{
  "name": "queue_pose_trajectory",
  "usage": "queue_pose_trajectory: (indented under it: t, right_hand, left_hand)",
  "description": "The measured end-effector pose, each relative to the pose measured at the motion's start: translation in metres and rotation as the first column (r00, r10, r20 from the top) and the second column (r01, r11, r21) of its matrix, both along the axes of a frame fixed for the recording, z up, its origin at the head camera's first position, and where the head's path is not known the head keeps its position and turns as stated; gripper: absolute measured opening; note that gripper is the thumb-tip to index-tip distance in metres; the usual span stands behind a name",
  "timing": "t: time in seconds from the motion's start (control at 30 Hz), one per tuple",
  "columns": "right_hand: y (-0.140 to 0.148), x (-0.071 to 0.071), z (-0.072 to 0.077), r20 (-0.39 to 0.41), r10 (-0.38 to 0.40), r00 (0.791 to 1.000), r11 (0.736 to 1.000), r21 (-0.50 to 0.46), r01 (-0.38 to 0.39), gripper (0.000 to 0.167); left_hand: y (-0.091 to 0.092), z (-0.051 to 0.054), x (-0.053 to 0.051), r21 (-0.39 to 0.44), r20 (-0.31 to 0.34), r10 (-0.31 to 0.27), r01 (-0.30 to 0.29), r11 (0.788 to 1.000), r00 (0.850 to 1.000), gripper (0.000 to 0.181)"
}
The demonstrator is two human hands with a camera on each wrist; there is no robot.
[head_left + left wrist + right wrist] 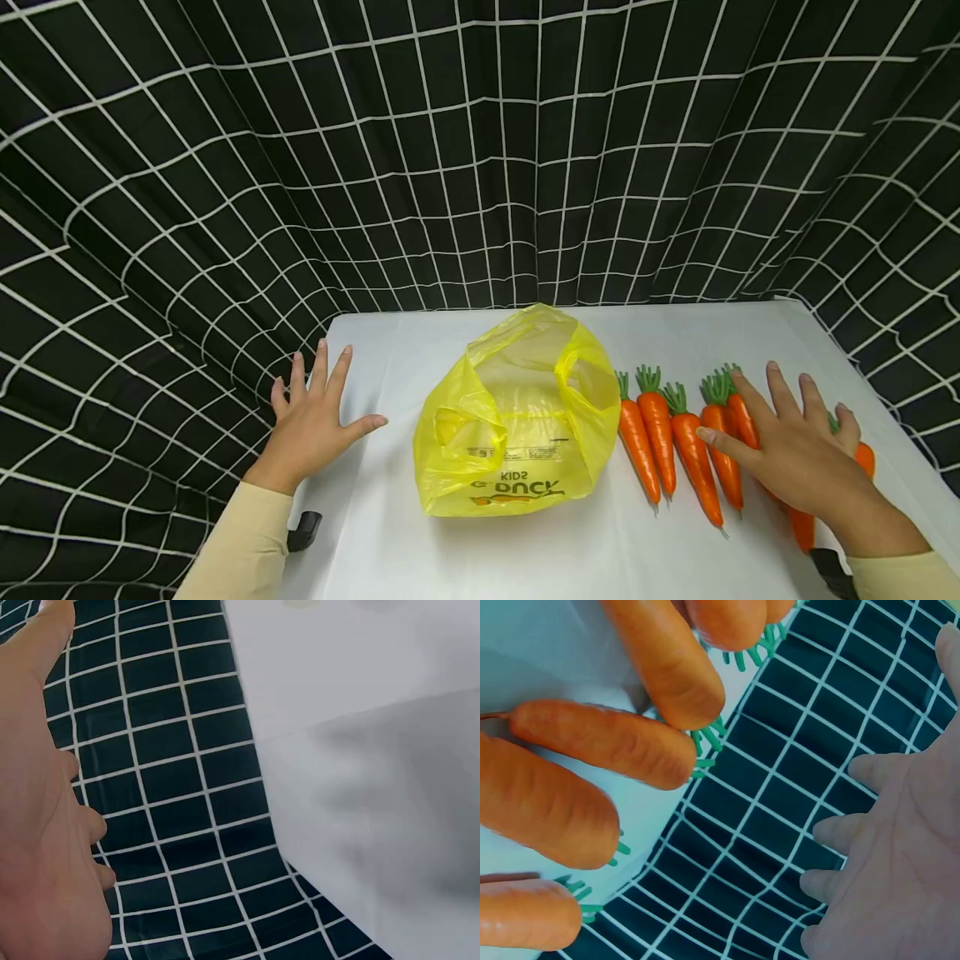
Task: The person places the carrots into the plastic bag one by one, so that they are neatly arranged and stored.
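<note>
A yellow plastic bag [525,442] with printed lettering stands in the middle of the white table, its mouth and handles spread. Several orange carrots [693,458] with green tops lie side by side to its right; the right wrist view shows some carrots [604,742] close up. My right hand [810,458], fingers spread, is over the rightmost carrots and hides parts of them; in the right wrist view the hand [900,847] holds nothing. Left of the bag, my left hand [307,425] is spread and empty, also seen as a palm [52,817] in the left wrist view.
The white tabletop [570,558] has its far edge against a black curtain [495,167] with a white grid. More of this curtain rises along the left and right sides. A black strap piece [303,531] shows at the left wrist.
</note>
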State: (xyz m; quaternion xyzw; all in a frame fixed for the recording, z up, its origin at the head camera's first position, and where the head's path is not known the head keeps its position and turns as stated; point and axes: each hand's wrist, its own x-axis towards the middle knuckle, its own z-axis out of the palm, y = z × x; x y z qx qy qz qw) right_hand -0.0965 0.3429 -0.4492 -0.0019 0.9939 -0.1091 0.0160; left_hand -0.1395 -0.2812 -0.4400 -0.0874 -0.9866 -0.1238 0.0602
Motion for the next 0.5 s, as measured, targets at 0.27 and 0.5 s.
queue_pose_trajectory:
  t: [0.27, 0.5]
  right_hand:
    - [-0.002, -0.002, 0.000, -0.010, 0.004, 1.000, 1.000, -0.003, -0.004, 0.112]
    - [0.005, -0.001, -0.002, -0.012, 0.000, 1.000, 1.000, -0.013, 0.000, 0.112]
  left_hand:
    - [0.006, 0.009, 0.005, 0.039, -0.086, -0.051, 0.055, 0.998, 0.995, 0.124]
    - [0.021, 0.028, 0.016, 0.097, -0.136, -0.129, 0.142, 0.985, 0.982, 0.124]
